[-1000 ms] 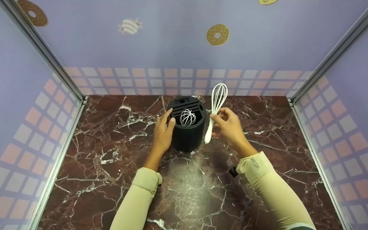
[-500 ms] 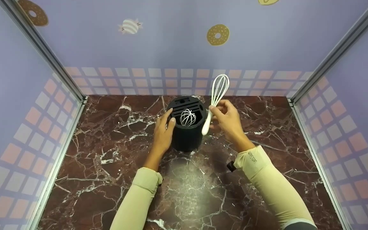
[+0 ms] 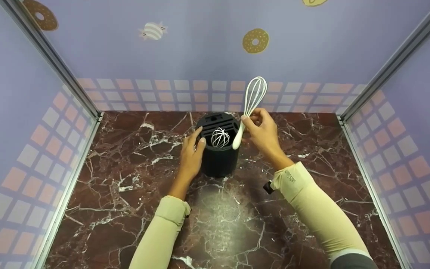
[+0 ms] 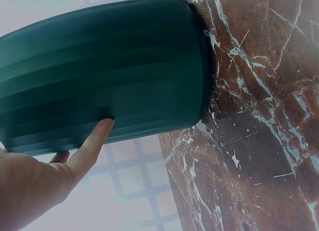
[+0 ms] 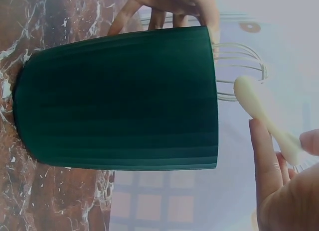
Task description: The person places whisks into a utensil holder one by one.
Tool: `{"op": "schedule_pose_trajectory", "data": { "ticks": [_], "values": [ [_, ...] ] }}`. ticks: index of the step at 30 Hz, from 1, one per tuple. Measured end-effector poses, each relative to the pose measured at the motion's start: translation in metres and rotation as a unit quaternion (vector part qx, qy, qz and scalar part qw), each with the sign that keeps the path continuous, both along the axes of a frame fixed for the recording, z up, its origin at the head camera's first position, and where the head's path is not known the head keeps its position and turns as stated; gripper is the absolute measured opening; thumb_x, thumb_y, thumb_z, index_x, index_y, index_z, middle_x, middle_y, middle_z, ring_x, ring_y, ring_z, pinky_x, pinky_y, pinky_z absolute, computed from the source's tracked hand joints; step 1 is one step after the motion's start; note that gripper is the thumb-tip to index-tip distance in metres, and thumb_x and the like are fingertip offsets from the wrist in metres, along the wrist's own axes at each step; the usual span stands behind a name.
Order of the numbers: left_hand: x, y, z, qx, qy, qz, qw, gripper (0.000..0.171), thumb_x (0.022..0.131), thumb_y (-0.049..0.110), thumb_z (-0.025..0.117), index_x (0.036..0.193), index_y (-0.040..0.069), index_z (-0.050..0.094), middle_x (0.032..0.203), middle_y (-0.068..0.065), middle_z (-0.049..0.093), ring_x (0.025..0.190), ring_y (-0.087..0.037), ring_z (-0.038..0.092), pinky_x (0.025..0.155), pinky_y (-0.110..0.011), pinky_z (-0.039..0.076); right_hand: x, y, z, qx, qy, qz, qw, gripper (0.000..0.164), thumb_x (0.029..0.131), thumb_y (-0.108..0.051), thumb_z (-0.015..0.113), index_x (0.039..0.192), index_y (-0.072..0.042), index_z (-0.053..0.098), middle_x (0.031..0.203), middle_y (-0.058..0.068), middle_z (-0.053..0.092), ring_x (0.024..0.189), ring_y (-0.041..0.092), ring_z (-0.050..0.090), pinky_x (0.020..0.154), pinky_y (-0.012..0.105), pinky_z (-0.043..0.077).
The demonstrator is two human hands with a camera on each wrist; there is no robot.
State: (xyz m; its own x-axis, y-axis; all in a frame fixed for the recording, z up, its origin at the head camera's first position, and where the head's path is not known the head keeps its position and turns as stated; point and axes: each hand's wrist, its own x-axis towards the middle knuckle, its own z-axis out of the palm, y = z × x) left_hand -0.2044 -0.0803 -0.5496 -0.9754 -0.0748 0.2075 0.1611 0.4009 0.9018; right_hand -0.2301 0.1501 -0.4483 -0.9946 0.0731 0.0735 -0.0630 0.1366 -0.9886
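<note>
A dark green, ribbed utensil holder (image 3: 218, 162), black-looking from above, stands upright with slots and a larger opening in its top. Out of that opening shows the wire head of one whisk (image 3: 220, 138); its lower part is hidden. My left hand (image 3: 191, 155) rests against the holder's left side, thumb and fingers spread near the rim; the left wrist view catches a straight finger on the holder's wall (image 4: 104, 71). Between thumb and fingers my right hand (image 3: 264, 132) pinches a second, white whisk (image 3: 250, 104), wires up. Its handle (image 5: 251, 99) slants down beside the holder's rim.
A dark red marble-patterned tabletop (image 3: 132, 224) lies under everything. Purple walls with printed doughnuts and checks, such as the back wall (image 3: 200, 48), enclose it on three sides, with metal framing (image 3: 59, 67) at the corners.
My right hand has lifted the white whisk and brought it slightly left, so its handle end now overlaps the holder's right rim from above. The left hand and holder stay put.
</note>
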Motion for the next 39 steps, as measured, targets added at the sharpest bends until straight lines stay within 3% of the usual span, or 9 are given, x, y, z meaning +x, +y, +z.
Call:
{"op": "schedule_pose_trajectory", "data": {
  "ticks": [11, 22, 27, 32, 39],
  "values": [
    [0.000, 0.000, 0.002, -0.002, 0.000, -0.007, 1.0000, 0.048, 0.106, 0.043, 0.045, 0.153, 0.036, 0.047, 0.147, -0.010, 0.048, 0.136, -0.036, 0.048, 0.109, -0.057, 0.039, -0.012, -0.007, -0.005, -0.023, 0.028, -0.030, 0.999, 0.040, 0.097, -0.026, 0.071, 0.124, -0.002, 0.056, 0.107, 0.012, 0.067, 0.078, 0.022, 0.070, 0.064, 0.047, 0.062],
    [0.000, 0.000, 0.001, 0.001, 0.001, 0.000, 1.0000, 0.047, 0.106, 0.042, 0.047, 0.152, 0.036, 0.048, 0.146, -0.009, 0.049, 0.136, -0.034, 0.048, 0.111, -0.055, 0.038, -0.015, -0.014, -0.012, -0.014, 0.027, -0.017, 0.999, 0.036, 0.097, -0.023, 0.070, 0.127, -0.009, 0.056, 0.119, 0.014, 0.067, 0.095, 0.029, 0.074, 0.069, 0.046, 0.062],
    [0.000, 0.000, 0.001, 0.000, -0.004, 0.002, 1.0000, 0.046, 0.106, 0.044, 0.046, 0.152, 0.038, 0.048, 0.145, -0.009, 0.050, 0.135, -0.033, 0.049, 0.110, -0.056, 0.039, -0.015, -0.015, -0.013, 0.002, 0.027, -0.014, 1.000, 0.038, 0.096, -0.021, 0.071, 0.128, -0.006, 0.055, 0.119, 0.014, 0.066, 0.098, 0.031, 0.074, 0.066, 0.041, 0.063],
    [0.000, 0.000, 0.000, -0.001, -0.005, 0.001, 1.0000, 0.046, 0.106, 0.045, 0.046, 0.152, 0.039, 0.048, 0.146, -0.009, 0.049, 0.135, -0.033, 0.049, 0.110, -0.056, 0.038, -0.015, -0.016, -0.015, -0.005, 0.027, -0.008, 1.000, 0.040, 0.095, -0.018, 0.073, 0.125, 0.001, 0.054, 0.117, 0.016, 0.066, 0.101, 0.037, 0.073, 0.069, 0.044, 0.063],
    [0.001, 0.000, 0.002, 0.005, -0.009, -0.002, 0.9999, 0.047, 0.106, 0.044, 0.047, 0.152, 0.039, 0.047, 0.147, -0.009, 0.047, 0.136, -0.034, 0.048, 0.110, -0.057, 0.039, -0.014, -0.014, -0.019, -0.008, 0.033, 0.002, 0.999, 0.039, 0.091, -0.016, 0.076, 0.121, -0.001, 0.056, 0.117, 0.018, 0.067, 0.101, 0.032, 0.074, 0.072, 0.039, 0.063]
  ]
}}
